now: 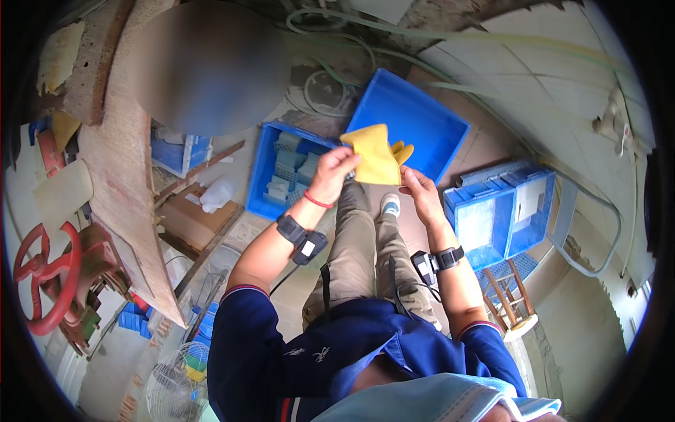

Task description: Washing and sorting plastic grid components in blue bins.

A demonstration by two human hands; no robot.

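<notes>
A yellow rubber glove [373,156] hangs between my two hands, with its wide cuff towards me and its folded fingers pointing right. The thumb and fingers of my left hand [333,171] are closed on the glove's left edge. At the opposite edge, my right hand [420,192] pinches the cuff between its fingertips. Just beyond the glove is a blue plastic bin [404,116] with a bare inside. Left of it, a second blue crate [256,176] holds several pale, slotted plastic pieces [285,158].
Blue crates [481,221] stand at my right beside a small wooden stool [522,327] and a metal-framed chair [573,232]. A long board [126,133] and a red handwheel [46,278] are on my left. A green hose [450,35] crosses the far side. A fan [172,387] stands low left.
</notes>
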